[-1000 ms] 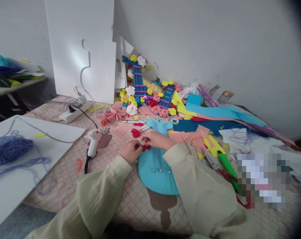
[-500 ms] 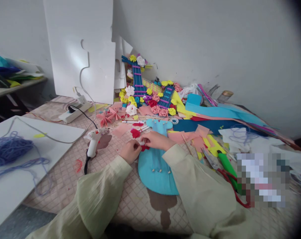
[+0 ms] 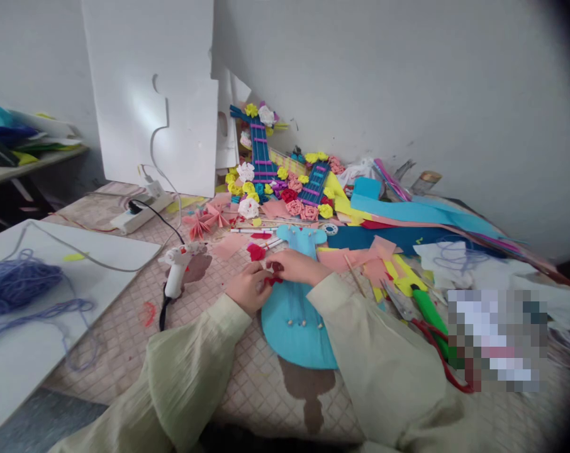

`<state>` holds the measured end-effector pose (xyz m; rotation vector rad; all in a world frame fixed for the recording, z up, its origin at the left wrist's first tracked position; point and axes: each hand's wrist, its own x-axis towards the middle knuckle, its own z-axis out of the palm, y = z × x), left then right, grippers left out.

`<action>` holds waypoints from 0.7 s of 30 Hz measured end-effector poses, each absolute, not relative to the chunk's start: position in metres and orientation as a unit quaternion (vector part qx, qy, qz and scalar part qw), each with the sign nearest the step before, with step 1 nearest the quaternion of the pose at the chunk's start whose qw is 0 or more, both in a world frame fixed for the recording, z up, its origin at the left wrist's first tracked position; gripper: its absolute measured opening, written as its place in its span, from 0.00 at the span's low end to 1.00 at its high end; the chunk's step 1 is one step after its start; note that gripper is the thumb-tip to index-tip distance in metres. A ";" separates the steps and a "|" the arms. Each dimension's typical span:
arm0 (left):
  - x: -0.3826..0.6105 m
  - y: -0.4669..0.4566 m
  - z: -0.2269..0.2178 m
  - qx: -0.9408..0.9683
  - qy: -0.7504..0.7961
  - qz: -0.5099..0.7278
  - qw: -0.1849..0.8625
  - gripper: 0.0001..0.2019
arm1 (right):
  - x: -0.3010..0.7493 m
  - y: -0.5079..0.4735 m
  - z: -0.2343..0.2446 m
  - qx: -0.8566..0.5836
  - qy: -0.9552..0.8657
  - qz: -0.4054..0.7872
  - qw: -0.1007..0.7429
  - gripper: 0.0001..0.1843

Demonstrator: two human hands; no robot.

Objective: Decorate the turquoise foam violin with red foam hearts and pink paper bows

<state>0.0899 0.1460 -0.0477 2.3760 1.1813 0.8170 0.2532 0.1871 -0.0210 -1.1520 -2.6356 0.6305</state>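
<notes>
My left hand (image 3: pixel 250 287) and my right hand (image 3: pixel 297 265) meet over the upper left edge of a light-blue, guitar-shaped piece (image 3: pixel 294 343) lying on the table. Both hands have bent fingers closed on a small red crepe paper piece (image 3: pixel 277 280), mostly hidden by them. Just beyond the fingers lies a red paper flower (image 3: pixel 255 252). Several pale beads (image 3: pixel 304 324) are fixed on the light-blue piece, with strings running up from them. A white glue gun (image 3: pixel 176 277) stands left of my left hand.
Red-handled scissors (image 3: pixel 436 333) and a green cutter (image 3: pixel 429 311) lie at the right. Flower-covered dark-blue instrument shapes (image 3: pixel 263 151) lean at the back. A power strip (image 3: pixel 141 214) feeds a cable. Purple yarn (image 3: pixel 21 283) rests on a white board (image 3: pixel 39 371) at the left.
My left hand has shifted slightly right and its fingers have turned over the red crepe paper, covering more of it. My right hand stays nearly in place.
</notes>
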 end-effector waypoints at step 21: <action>0.089 0.145 -0.047 0.877 0.401 0.230 0.130 0.14 | 0.278 0.166 -0.011 -0.486 -0.855 0.130 0.128 0.08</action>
